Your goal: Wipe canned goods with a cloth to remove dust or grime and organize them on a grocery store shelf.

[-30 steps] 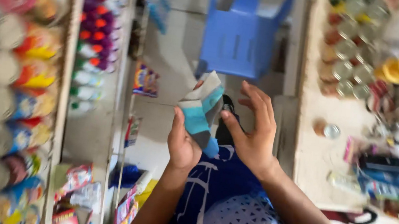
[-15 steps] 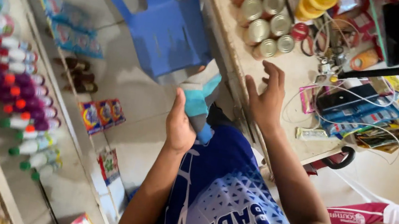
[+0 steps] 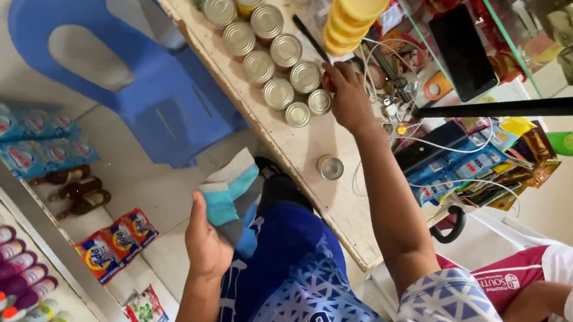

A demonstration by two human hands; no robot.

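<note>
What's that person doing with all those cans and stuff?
A person stands in a small shop, seen from above. Their left hand holds a folded blue, grey and white cloth down by their side. Their right hand reaches onto a wooden counter, resting beside rows of small tin cans and a tangle of white cables. A blue plastic chair stands next to the counter, and another person sits at the right edge.

Single head-worn view, looking steeply down, close over the bench [image 3: 342, 191] at upper centre; floor at left.
</note>
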